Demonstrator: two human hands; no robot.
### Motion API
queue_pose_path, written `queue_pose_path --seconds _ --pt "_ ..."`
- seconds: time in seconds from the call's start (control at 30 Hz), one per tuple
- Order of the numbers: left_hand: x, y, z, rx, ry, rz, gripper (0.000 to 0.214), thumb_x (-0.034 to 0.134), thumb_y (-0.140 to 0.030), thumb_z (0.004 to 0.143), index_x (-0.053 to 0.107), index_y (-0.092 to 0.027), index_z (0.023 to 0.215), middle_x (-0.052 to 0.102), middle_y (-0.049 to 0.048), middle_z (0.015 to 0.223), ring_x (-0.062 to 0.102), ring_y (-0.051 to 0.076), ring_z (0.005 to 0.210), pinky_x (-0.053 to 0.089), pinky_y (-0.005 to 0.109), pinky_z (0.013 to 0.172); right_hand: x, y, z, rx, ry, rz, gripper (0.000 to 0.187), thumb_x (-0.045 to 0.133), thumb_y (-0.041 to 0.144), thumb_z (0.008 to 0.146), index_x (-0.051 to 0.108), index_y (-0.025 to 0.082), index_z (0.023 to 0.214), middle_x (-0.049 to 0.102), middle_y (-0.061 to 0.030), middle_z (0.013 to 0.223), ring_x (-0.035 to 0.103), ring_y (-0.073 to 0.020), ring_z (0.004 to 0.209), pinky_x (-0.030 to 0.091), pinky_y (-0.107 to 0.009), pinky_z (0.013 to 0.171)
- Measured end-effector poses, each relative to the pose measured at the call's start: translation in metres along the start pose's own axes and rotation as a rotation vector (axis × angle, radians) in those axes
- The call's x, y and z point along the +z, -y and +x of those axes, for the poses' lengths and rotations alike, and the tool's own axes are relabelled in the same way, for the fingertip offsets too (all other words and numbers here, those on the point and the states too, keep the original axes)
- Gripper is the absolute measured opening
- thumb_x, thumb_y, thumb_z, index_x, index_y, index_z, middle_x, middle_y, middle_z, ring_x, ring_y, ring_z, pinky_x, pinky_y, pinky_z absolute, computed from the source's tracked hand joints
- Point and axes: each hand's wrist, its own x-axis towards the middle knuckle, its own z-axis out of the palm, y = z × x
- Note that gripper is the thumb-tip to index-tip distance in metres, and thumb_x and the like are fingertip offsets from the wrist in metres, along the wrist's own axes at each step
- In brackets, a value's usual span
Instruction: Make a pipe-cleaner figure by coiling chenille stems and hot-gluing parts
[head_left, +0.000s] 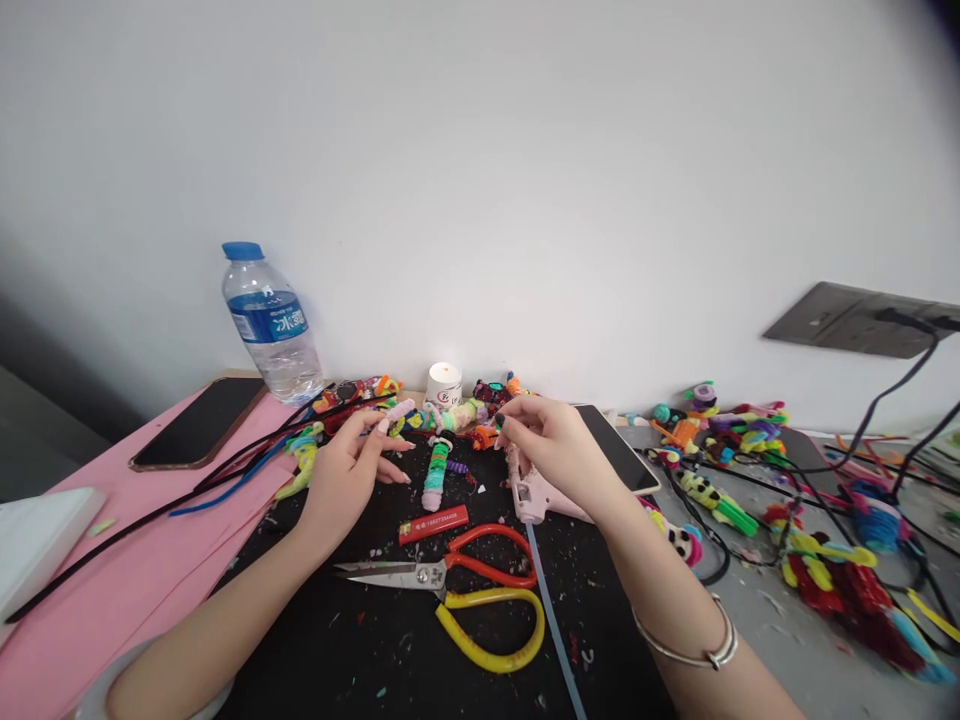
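My left hand (352,460) pinches a pale pink fuzzy pipe-cleaner coil (400,410) between thumb and forefinger; the other fingers are spread. My right hand (547,440) has its thumb and forefinger together on a small dark thing (501,423) that I cannot make out clearly. Below my right hand a pink glue gun (529,500) lies with a translucent glue stick (555,620) sticking out toward me. Between my hands a green-striped pipe-cleaner figure (437,475) rests on the black mat (300,640). Nearer me lie a red lighter (433,525) and scissors (431,577) with red and yellow handles.
A water bottle (270,325) and a phone (199,422) are at the left, on pink sheets (142,560). A paper cup (444,385) stands by the wall. Colourful pipe-cleaner pieces (840,580) and black cables spread to the right, below a wall socket (847,318).
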Motion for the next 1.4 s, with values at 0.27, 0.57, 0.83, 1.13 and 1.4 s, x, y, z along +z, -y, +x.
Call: queue_pose_path --seconds 0.27,0.57,0.83,1.13,1.4 --pt "0.008 -0.009 -0.007 -0.060 0.080 -0.175 0.026 0.049 -0.042 0.087 0.045 -0.020 0.100 0.072 0.0087 0.093 0.058 0.013 0.037 0.050 0.028 0.044 0.049 -0.020 -0.001 -0.119 0.044 -0.154 0.015 0.058 0.014 0.076 0.072 0.017 0.078 0.069 -0.0017 0.073 0.058 -0.0125 0.065 0.041 -0.023 0.062" --pt "0.017 -0.015 -0.021 -0.060 0.190 -0.177 0.023 0.047 -0.040 0.088 0.044 -0.020 0.098 0.065 -0.0027 0.055 0.059 0.016 0.039 0.050 0.028 0.047 0.085 -0.032 -0.008 -0.020 -0.020 -0.020 0.021 0.051 0.016 0.079 0.067 0.014 0.064 0.050 0.0040 0.052 0.041 -0.0084 0.049 0.030 -0.020 0.048" --pt "0.012 -0.008 -0.013 -0.039 0.031 -0.254 0.022 0.049 -0.040 0.088 0.045 -0.021 0.099 0.071 0.0091 0.100 0.063 0.014 0.046 0.052 0.030 0.051 0.073 -0.029 -0.004 -0.004 -0.060 -0.038 0.020 0.055 0.014 0.078 0.074 0.013 0.083 0.066 -0.0023 0.065 0.056 -0.0137 0.060 0.040 -0.023 0.057" --pt "0.013 -0.004 -0.014 -0.075 0.115 -0.305 0.027 0.051 -0.044 0.087 0.048 -0.021 0.100 0.070 0.0095 0.103 0.070 0.020 0.065 0.059 0.035 0.064 0.074 -0.026 -0.006 -0.076 0.017 0.050 0.033 0.048 0.007 0.079 0.073 0.015 0.099 0.072 -0.0081 0.100 0.065 -0.0179 0.093 0.045 -0.026 0.085" --pt "0.015 -0.008 -0.017 -0.095 0.236 -0.357 0.025 0.051 -0.042 0.087 0.047 -0.020 0.097 0.072 0.0075 0.093 0.071 0.018 0.066 0.059 0.035 0.065 0.077 -0.022 -0.008 0.037 0.096 0.164 0.024 0.050 0.011 0.077 0.066 0.012 0.059 0.051 0.0034 0.051 0.039 -0.0084 0.049 0.027 -0.021 0.048"
